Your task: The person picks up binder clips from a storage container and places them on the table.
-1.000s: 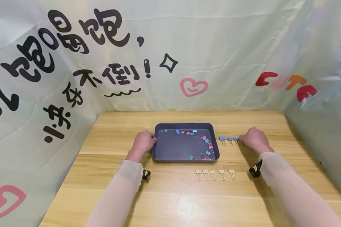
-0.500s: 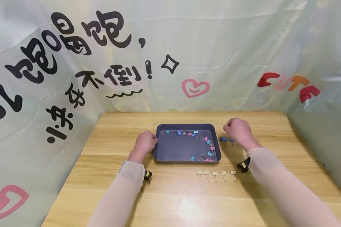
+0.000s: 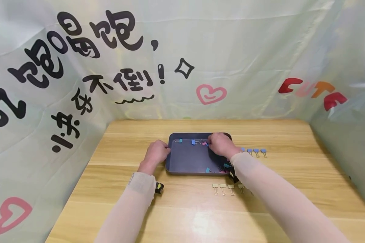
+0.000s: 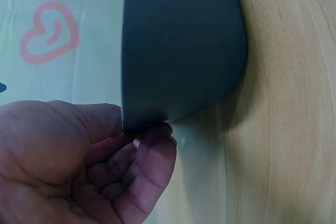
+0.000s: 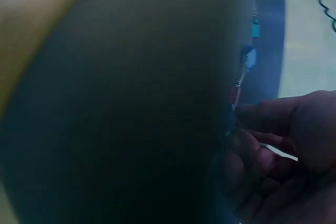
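My left hand (image 3: 156, 152) pinches the left rim of a dark grey tray (image 3: 188, 158) between thumb and fingers; the left wrist view shows the tray's outer wall (image 4: 178, 45) beside them. Inside the tray, small binder clips in blue, teal and pink lie along the far, right and near sides. My right hand (image 3: 221, 145) reaches into the far right part of the tray. In the right wrist view its thumb and fingertips pinch a blue binder clip (image 5: 230, 121), beside a pink binder clip (image 5: 236, 94). The hand and sleeve hide the clips at the tray's right side.
Right of the tray, several blue binder clips (image 3: 256, 151) stand in a row on the wooden table (image 3: 182, 206). Another row, of beige binder clips (image 3: 223, 187), lies in front of the tray, partly under the right sleeve. Printed cloth (image 3: 249, 50) walls the table's back and sides.
My right hand has moved left from the end of the blue row into the tray. A blue clip now shows at that row's right end. The left hand stays on the rim.
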`<action>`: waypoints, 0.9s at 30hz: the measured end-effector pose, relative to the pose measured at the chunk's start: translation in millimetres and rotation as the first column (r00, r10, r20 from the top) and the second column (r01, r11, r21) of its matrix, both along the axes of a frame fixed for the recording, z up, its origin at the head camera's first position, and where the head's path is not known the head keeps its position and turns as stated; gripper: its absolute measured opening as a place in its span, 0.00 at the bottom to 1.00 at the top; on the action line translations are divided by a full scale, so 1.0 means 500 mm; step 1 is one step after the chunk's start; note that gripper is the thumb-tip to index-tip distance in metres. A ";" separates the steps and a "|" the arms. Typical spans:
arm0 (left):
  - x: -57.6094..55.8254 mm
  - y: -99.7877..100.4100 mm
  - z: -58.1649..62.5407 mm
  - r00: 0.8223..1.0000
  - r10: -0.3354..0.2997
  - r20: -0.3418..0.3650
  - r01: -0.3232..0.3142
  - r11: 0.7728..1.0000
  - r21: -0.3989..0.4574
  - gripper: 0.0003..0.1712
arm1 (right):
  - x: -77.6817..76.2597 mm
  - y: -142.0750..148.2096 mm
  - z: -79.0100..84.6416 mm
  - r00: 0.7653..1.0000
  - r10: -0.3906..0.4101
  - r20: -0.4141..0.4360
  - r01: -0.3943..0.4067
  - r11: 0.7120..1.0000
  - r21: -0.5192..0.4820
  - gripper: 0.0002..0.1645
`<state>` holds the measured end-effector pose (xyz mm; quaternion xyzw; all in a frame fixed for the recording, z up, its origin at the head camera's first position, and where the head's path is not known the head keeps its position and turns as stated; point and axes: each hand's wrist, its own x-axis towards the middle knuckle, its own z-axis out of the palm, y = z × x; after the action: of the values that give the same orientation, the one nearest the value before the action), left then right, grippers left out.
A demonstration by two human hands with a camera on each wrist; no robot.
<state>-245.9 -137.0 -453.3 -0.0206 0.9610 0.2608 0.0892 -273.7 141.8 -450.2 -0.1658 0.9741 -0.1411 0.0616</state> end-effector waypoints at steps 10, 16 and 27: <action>-0.002 0.002 0.003 1.000 0.002 0.001 -0.002 1.000 -0.002 0.14 | 0.016 0.002 0.001 0.992 -0.067 0.111 0.064 0.998 0.026 0.18; -0.001 0.002 0.001 1.000 0.002 0.013 -0.002 1.000 -0.005 0.14 | 0.028 0.011 0.012 0.997 0.010 0.082 -0.009 1.000 -0.021 0.07; -0.001 0.004 0.000 0.999 -0.025 -0.026 0.024 0.999 -0.034 0.14 | 0.041 0.016 -0.002 0.996 0.069 0.052 -0.070 0.997 0.023 0.08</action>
<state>-246.4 -135.2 -453.2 -0.0067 0.9666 0.2436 0.0793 -253.3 149.8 -451.2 -0.1952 0.9675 -0.1310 0.0933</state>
